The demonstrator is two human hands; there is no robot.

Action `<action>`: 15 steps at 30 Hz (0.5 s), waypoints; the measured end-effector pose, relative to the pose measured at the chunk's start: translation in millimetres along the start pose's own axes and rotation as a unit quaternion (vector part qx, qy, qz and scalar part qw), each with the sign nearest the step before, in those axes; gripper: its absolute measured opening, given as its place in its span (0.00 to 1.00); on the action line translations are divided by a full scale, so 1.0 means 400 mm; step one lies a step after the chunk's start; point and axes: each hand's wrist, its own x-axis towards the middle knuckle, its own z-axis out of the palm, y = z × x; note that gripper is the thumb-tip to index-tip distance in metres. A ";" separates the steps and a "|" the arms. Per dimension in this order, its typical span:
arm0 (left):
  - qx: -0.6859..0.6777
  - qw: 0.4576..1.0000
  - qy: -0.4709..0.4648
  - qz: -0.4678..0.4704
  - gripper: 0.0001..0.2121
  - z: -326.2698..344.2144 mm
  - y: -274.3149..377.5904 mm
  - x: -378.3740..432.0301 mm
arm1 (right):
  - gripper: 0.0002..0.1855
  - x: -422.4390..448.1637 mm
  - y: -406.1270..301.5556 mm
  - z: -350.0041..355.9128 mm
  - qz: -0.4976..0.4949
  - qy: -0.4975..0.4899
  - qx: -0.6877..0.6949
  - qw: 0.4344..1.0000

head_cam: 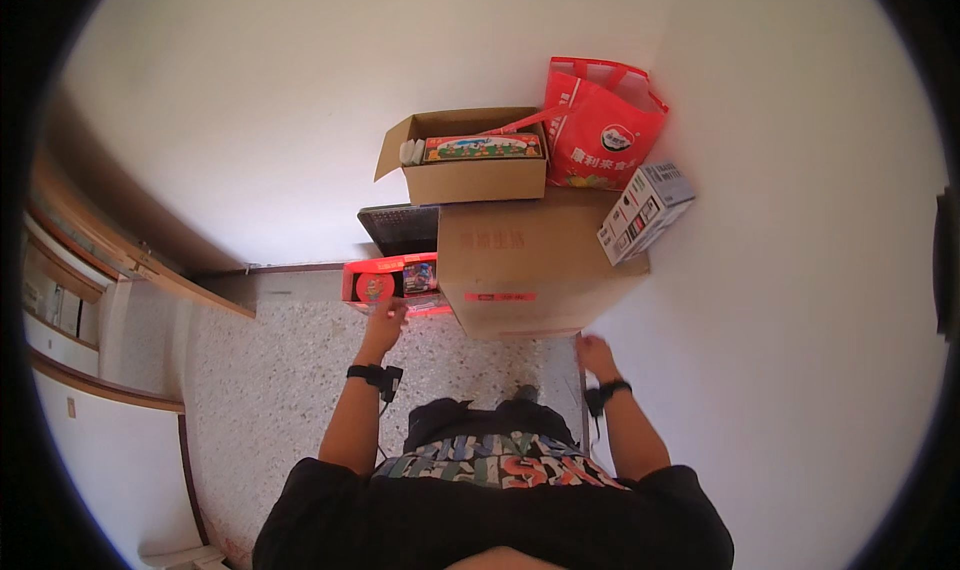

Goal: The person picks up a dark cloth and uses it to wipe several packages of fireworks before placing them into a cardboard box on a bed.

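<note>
My left hand (385, 331) is at the near edge of a red open-topped box or bag (350, 279) on the floor. Inside it lie a round red item (375, 286) and a dark picture-printed package (421, 277). Whether the fingers grip the rim or only hover over it is unclear. Low beside the right wall, my right hand (598, 356) has its fingers curled, just below the near right side of a large cardboard box (517, 270). Nothing shows in that hand, though its fingertips are blurred. Each wrist wears a black strap with a small device and cable.
On the large box stand an open carton (476, 182) with a colourful printed box (484, 148), a red shopping bag (600, 131) and a tilted white printed box (646, 211). Behind the red box leans a dark panel (401, 229). A wooden door edge (161, 266) juts in left.
</note>
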 end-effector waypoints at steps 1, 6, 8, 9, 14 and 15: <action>0.036 0.998 0.025 0.045 0.11 0.012 0.051 0.113 | 0.18 0.125 -0.084 -0.051 -0.110 0.105 0.036 0.988; 0.055 0.971 0.169 0.159 0.14 -0.036 0.285 0.638 | 0.19 0.780 -0.501 -0.271 -0.195 0.264 0.024 0.944; 0.057 0.970 0.196 0.130 0.16 -0.130 0.222 0.865 | 0.23 0.832 -0.846 -0.285 -0.133 0.219 0.073 0.964; 0.074 0.970 0.194 0.130 0.18 -0.168 0.216 1.022 | 0.26 0.928 -0.930 -0.290 -0.123 0.264 0.030 0.956; -0.089 0.986 -0.038 -0.137 0.34 -0.315 0.393 1.609 | 0.33 1.389 -1.209 -0.298 -0.029 0.180 0.088 0.979; -0.142 0.968 -0.098 -0.181 0.35 -0.345 0.327 1.747 | 0.33 1.476 -1.263 -0.272 -0.005 0.173 0.090 0.981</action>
